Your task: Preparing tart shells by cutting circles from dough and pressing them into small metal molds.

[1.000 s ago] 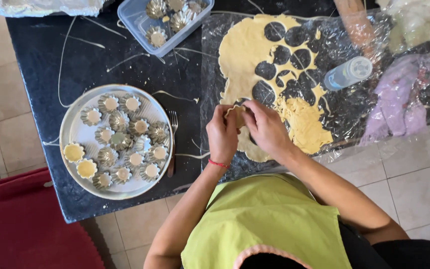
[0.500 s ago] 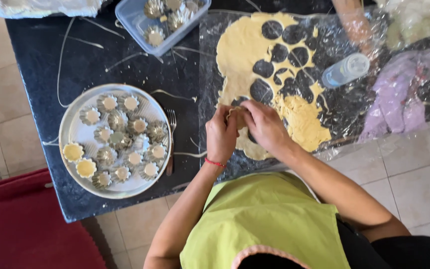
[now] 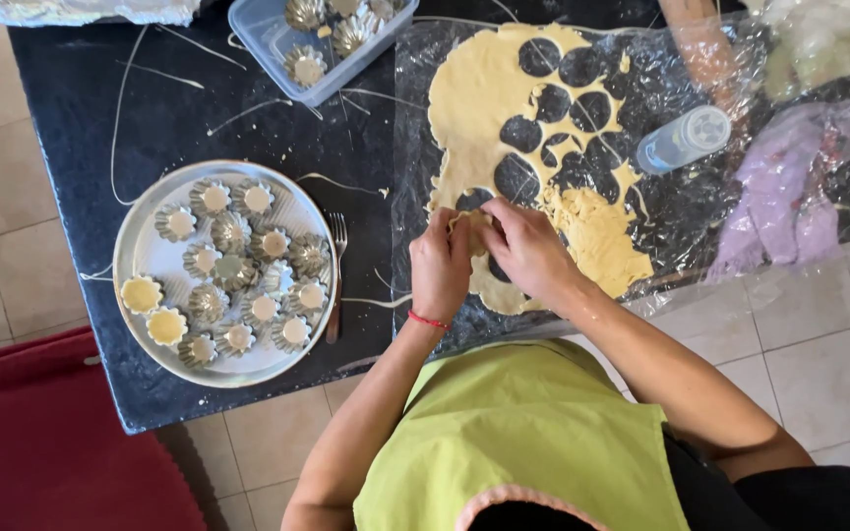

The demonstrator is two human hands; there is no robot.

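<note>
My left hand and my right hand meet over the near edge of a rolled-out yellow dough sheet. Together their fingers pinch a small piece of dough, possibly pressed into a small tin that stays mostly hidden. The dough sheet has several round holes cut out and lies on clear plastic film. A red band circles my left wrist.
A round metal tray holds several fluted tartlet tins, two lined with dough. A fork lies beside it. A clear plastic box of tins stands at the back. A small bottle, a rolling pin and a purple cloth lie right.
Both hands stay in the same place, fingers working slightly on the dough piece. Nothing else has moved.
</note>
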